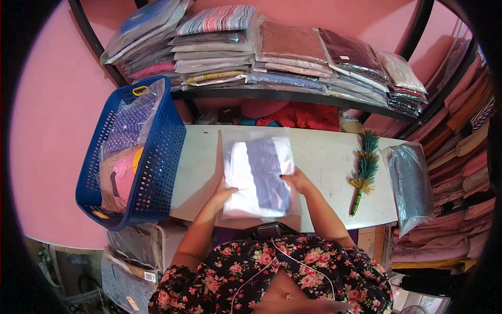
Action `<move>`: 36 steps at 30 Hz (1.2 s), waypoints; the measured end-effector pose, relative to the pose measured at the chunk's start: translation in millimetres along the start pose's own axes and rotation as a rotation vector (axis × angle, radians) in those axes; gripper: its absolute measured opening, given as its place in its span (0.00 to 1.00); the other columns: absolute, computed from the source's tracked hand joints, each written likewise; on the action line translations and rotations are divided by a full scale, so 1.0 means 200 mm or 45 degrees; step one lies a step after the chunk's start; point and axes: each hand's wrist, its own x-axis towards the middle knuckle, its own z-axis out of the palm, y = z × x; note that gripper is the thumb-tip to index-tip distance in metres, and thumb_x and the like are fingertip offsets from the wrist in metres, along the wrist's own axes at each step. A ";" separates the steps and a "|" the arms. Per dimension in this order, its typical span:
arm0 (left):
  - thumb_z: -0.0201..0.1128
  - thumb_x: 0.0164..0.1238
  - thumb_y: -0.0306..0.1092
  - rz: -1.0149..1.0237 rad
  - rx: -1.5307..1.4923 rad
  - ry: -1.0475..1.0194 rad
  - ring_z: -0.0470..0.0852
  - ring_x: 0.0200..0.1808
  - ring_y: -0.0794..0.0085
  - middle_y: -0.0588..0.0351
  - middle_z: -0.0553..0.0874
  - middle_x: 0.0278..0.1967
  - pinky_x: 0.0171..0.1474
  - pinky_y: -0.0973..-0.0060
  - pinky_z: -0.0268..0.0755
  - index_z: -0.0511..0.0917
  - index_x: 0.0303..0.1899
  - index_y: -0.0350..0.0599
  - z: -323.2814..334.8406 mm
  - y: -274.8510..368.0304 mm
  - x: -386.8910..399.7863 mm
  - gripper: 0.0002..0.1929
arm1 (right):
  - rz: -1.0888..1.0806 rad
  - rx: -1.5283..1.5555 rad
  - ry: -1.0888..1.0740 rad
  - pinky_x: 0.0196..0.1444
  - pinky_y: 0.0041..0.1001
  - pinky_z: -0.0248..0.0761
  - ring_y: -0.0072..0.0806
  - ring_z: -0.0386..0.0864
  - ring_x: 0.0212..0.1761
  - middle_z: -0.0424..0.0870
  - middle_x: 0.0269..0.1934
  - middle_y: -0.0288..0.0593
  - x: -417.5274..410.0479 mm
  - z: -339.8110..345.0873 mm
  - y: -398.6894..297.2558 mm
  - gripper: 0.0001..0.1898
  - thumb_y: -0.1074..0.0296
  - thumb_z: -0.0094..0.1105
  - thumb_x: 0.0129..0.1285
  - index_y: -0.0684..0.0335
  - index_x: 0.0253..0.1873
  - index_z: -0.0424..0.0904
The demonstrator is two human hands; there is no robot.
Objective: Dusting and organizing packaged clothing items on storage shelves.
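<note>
Between my two hands is a clear plastic bag with folded white and blue-grey cloth [259, 176] in it, close above the white table [321, 196]. My left hand [224, 192] grips the bag's left edge, the thumb on top. My right hand [295, 179] grips its right edge, also with the thumb over the front. The fingers under the bag are hidden. To the left stands a blue perforated plastic basket [157, 157] holding bagged garments, one purple patterned [131, 121] and one pink [124, 172].
A teal and yellow bristled duster [366, 161] lies right on the table, beside a bagged grey cloth [411, 180] at the edge. Behind, a black-framed shelf [274, 94] bears stacks of bagged clothes [292, 43]. Folded clothes [443, 227] are piled far right; more bagged items [127, 278] sit lower left.
</note>
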 end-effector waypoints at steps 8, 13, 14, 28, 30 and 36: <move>0.58 0.49 0.20 0.554 0.295 -0.054 0.68 0.58 0.68 0.51 0.68 0.56 0.60 0.73 0.61 0.53 0.64 0.34 0.20 0.11 -0.14 0.37 | -0.389 -0.267 0.079 0.52 0.24 0.64 0.25 0.72 0.46 0.76 0.43 0.40 -0.40 0.12 -0.56 0.21 0.81 0.62 0.50 0.66 0.51 0.69; 0.61 0.49 0.23 0.616 0.514 0.082 0.66 0.61 0.68 0.49 0.70 0.56 0.62 0.72 0.58 0.52 0.66 0.35 0.43 0.70 -0.13 0.39 | -0.730 -0.321 0.231 0.49 0.23 0.66 0.22 0.71 0.46 0.76 0.43 0.38 -0.41 0.03 -1.07 0.19 0.78 0.61 0.52 0.64 0.50 0.69; 0.61 0.49 0.24 0.775 0.537 0.086 0.66 0.61 0.68 0.48 0.69 0.57 0.63 0.72 0.58 0.52 0.66 0.35 0.46 0.84 -0.09 0.40 | -0.776 -0.310 0.214 0.46 0.22 0.67 0.21 0.71 0.45 0.75 0.42 0.37 -0.38 0.00 -1.22 0.19 0.78 0.61 0.52 0.64 0.50 0.68; 0.64 0.50 0.30 0.993 1.474 0.487 0.75 0.54 0.54 0.41 0.74 0.54 0.57 0.64 0.67 0.57 0.65 0.44 0.80 2.19 1.14 0.38 | -0.830 -0.318 0.199 0.35 0.28 0.72 0.31 0.78 0.32 0.78 0.36 0.47 0.83 -0.43 -2.42 0.20 0.73 0.62 0.51 0.69 0.49 0.69; 0.62 0.54 0.34 0.736 1.925 0.662 0.76 0.51 0.48 0.39 0.76 0.50 0.52 0.57 0.70 0.66 0.61 0.53 0.84 2.12 1.22 0.29 | -0.679 -0.693 0.241 0.36 0.29 0.72 0.32 0.78 0.34 0.78 0.37 0.48 1.00 -0.53 -2.36 0.22 0.71 0.63 0.51 0.71 0.50 0.69; 0.54 0.62 0.36 0.976 2.144 0.670 0.74 0.54 0.53 0.48 0.75 0.54 0.55 0.61 0.68 0.73 0.54 0.47 0.80 1.96 1.22 0.18 | -0.637 -0.866 0.411 0.43 0.35 0.71 0.39 0.78 0.41 0.79 0.42 0.54 1.13 -0.58 -2.23 0.28 0.67 0.65 0.49 0.75 0.54 0.69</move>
